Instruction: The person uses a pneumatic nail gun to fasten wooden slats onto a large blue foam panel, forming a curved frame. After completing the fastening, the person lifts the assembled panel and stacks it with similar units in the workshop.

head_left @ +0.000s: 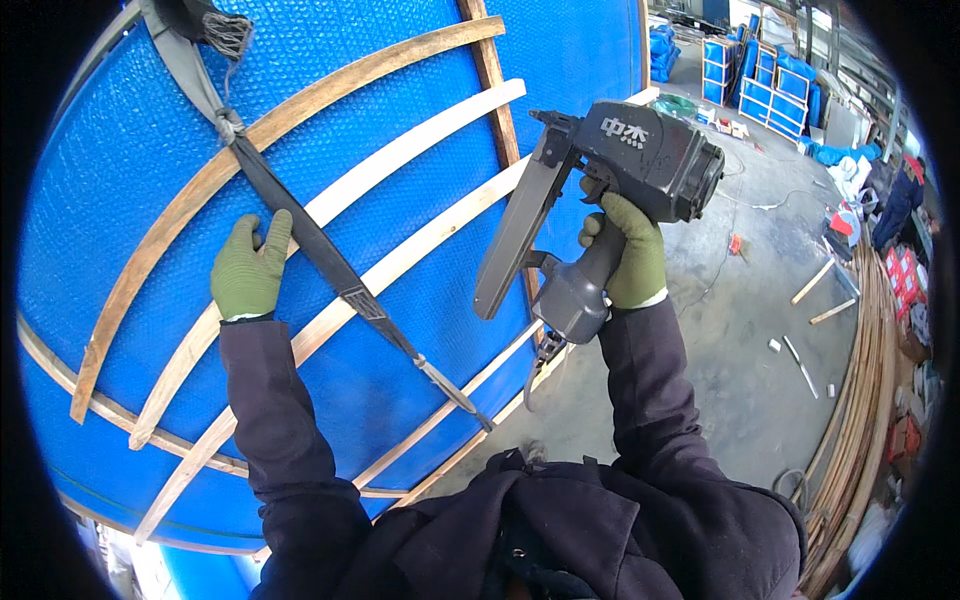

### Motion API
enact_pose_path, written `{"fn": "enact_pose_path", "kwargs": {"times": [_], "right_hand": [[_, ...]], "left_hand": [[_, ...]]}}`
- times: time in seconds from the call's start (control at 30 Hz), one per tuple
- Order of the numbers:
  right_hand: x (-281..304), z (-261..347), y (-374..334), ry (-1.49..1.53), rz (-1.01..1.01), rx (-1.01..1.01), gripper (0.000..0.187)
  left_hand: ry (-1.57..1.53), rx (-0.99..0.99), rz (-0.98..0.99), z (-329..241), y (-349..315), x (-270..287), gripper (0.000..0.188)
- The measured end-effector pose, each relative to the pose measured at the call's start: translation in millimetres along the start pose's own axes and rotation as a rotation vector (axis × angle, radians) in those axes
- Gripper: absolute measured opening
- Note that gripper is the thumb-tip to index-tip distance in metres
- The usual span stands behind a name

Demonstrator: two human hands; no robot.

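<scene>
My right hand (640,255), in a green knitted glove, grips the handle of a black nail gun (655,150). The tool is held up in the air, its long magazine slanting down to the left. At the left, my gloved left hand (248,268) is raised with fingers apart and nothing visible in it. Its thumb overlaps the edge of a dark grey strap (320,258) in this view; whether they touch I cannot tell. Behind both hands stands a large panel wrapped in blue bubble wrap (400,90), crossed by several wooden slats (410,140).
Long thin wooden strips (850,440) lie in a bundle along the right. Loose wood pieces (812,280) and a cable (720,255) are on the grey floor (690,350). Farther back stand blue-wrapped crates (775,95). Another person (898,205) is at the far right.
</scene>
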State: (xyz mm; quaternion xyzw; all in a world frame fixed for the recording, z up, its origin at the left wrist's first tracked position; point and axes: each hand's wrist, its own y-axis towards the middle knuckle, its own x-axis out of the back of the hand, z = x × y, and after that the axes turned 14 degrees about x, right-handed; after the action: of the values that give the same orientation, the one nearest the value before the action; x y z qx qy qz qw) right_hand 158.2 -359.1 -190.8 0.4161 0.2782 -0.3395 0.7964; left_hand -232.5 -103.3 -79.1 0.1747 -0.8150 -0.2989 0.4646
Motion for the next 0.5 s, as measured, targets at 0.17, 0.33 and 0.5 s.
{"fn": "enact_pose_path", "kwargs": {"times": [0.17,0.33,0.5], "right_hand": [[3.7,-34.1,57.0,0.034,0.07,-0.026,0.036],[2.9,-71.7,122.0,-0.033,0.119,-0.065,0.036],[13.9,-89.4,134.7,-0.073,0.118,-0.078,0.041]], "left_hand": [[-0.073,0.062,-0.115,-21.8,3.2,-31.1,0.066],[-0.57,0.207,-0.24,-52.4,16.5,-75.6,0.045],[-0.675,0.206,-0.491,-63.2,19.3,-100.4,0.035]]}}
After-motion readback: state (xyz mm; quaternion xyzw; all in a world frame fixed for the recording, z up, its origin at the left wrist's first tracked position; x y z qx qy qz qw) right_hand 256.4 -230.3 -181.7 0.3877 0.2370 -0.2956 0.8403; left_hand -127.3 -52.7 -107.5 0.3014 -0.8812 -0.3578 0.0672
